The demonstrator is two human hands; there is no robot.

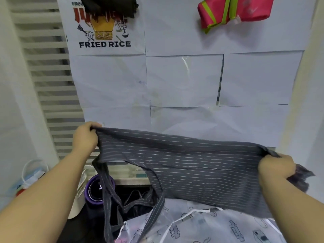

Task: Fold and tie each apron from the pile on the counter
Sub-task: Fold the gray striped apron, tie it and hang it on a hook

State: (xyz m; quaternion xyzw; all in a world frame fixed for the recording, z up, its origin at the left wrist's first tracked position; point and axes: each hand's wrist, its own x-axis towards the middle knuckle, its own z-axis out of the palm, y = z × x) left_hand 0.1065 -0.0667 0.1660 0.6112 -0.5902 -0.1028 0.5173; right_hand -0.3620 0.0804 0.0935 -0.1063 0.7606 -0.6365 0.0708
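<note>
A dark grey apron with thin white stripes [189,163] hangs stretched in the air in front of me. My left hand [85,137] pinches its upper left corner. My right hand [277,167] grips the bunched right corner. The apron's long straps [108,204] dangle down at the left toward the counter. Below it lies a pale translucent apron printed with small vehicles [219,227], with white ties across it. Dark fabric [133,199] sits behind that in the pile.
A purple round container [98,190] stands on the counter at the left, beside a white object. Face masks [33,174] hang at the far left. The wall ahead is covered with white paper and a "FRIED RICE" poster [105,32]. A pink bag [233,13] hangs top right.
</note>
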